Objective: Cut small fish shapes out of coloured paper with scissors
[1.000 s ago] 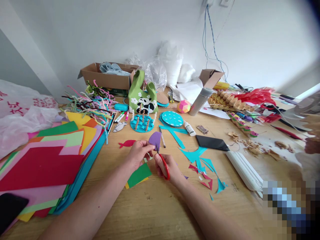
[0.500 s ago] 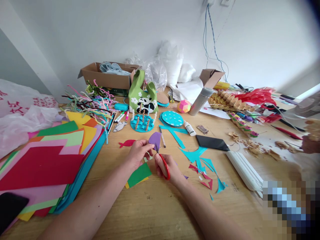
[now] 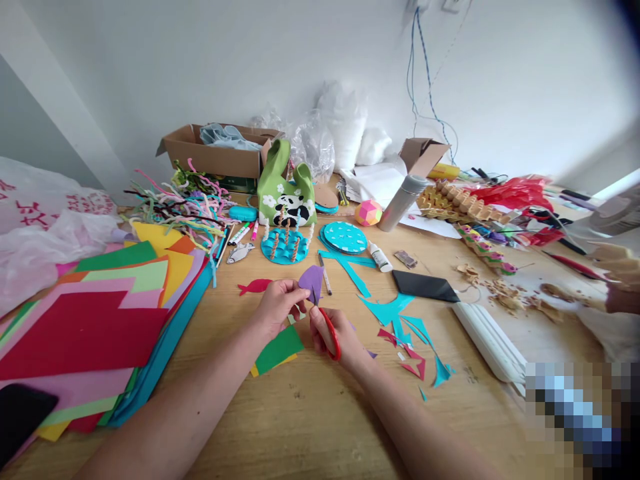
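Between the thumb and fingers of my left hand (image 3: 279, 308) is a small purple craft sheet (image 3: 311, 279) with a curved edge. My right hand (image 3: 336, 335) grips red-handled scissors (image 3: 332, 337), whose blades reach the lower part of the purple piece. A red fish-shaped cutout (image 3: 256, 286) lies just beyond my left hand. Under and beside my wrists rests a green sheet (image 3: 281, 349) over a yellow one. A pen (image 3: 325, 275) lies behind the purple piece.
Stacked coloured sheets (image 3: 85, 333) cover the left. Blue scraps (image 3: 387, 310) and red scraps (image 3: 413, 360) lie to the right, near a black phone-like slab (image 3: 425, 285) and a white power strip (image 3: 493, 340). A grey bottle (image 3: 403, 203) and green panda bag (image 3: 287, 193) stand behind. Another person's hand (image 3: 620, 293) is far right.
The purple piece has turned slightly and shifted a little to the right at the scissor blades. Both my hands stay nearly in place. The other person's hand at far right has moved slightly.
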`<state>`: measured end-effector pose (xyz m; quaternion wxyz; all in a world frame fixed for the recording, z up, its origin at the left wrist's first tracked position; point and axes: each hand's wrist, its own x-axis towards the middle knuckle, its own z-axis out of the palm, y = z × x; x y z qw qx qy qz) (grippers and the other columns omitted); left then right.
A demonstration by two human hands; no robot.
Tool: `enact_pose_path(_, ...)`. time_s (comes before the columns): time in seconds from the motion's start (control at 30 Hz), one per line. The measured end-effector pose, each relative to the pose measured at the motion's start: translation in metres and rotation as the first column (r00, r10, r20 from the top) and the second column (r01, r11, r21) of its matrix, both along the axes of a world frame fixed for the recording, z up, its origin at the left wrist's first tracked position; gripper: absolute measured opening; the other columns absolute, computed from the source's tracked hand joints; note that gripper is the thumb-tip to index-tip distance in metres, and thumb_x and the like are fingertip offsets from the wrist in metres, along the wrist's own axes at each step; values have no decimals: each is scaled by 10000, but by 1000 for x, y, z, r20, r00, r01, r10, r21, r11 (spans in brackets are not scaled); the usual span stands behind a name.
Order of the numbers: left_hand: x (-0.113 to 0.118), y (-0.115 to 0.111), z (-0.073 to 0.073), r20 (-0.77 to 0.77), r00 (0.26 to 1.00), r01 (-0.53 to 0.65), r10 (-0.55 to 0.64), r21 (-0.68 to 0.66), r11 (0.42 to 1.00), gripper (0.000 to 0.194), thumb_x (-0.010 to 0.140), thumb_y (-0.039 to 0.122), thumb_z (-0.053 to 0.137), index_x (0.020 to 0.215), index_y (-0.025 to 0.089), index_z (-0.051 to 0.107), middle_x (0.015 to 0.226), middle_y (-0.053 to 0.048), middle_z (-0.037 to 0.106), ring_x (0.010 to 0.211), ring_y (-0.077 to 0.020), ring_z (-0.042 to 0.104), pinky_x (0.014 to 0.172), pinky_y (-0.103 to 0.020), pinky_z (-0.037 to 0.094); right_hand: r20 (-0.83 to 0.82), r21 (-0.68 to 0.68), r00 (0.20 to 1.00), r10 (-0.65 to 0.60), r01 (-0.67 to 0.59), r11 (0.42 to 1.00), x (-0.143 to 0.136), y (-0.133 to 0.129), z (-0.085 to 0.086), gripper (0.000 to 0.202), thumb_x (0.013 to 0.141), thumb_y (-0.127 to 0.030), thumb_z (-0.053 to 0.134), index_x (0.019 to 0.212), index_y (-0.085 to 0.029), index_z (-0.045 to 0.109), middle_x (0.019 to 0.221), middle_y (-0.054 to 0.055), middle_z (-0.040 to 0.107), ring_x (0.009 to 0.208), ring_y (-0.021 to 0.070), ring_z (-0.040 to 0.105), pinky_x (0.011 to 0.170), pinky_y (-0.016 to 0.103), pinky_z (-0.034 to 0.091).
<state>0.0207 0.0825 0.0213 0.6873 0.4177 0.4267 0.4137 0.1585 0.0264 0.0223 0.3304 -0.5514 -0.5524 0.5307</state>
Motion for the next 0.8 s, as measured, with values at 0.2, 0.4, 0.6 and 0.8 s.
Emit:
enact_pose_path(0.2, 0, 0, 1, 3, 1000, 1, -1, -6, 1000, 171, 658, 294, 689, 642, 141, 615, 510, 3, 566, 401, -74, 463, 398, -204, 327, 3, -6, 1000, -4, 4, 1000, 1, 1, -1, 639, 771, -801, 427, 564, -196, 450, 407, -27, 478, 353, 70, 358, 370, 206, 248)
enact_pose_path(0.4, -1, 0, 1, -7, 1000, 5, -5, 2, 1000, 173, 661, 299, 688, 646, 140, 619, 502, 7, 558, 395, -77, 462, 395, -208, 324, 0, -15, 1000, -11, 11, 1000, 1, 1, -2, 629, 769, -792, 444, 552, -202, 436, 387, -26, 474, 341, 70, 361, 358, 205, 239)
enact_pose_path(0.6, 0, 0, 1, -8, 1000, 3, -3, -2, 1000, 182, 659, 301, 692, 642, 142, 605, 505, 7, 560, 398, -79, 465, 397, -210, 329, -4, -6, 1000, -10, 10, 1000, 1, 2, -4, 627, 768, -790, 447, 561, -199, 450, 385, -29, 471, 339, 69, 351, 356, 202, 238)
enact_pose_path(0.8, -1, 0, -1, 12, 1000, 10, -10, -5, 1000, 177, 668, 295, 694, 658, 138, 613, 518, -1, 568, 415, -79, 471, 409, -206, 340, 1, 3, 1000, -4, 4, 1000, 2, 2, -4, 632, 760, -796, 451, 548, -201, 440, 383, -25, 470, 337, 70, 353, 358, 207, 236)
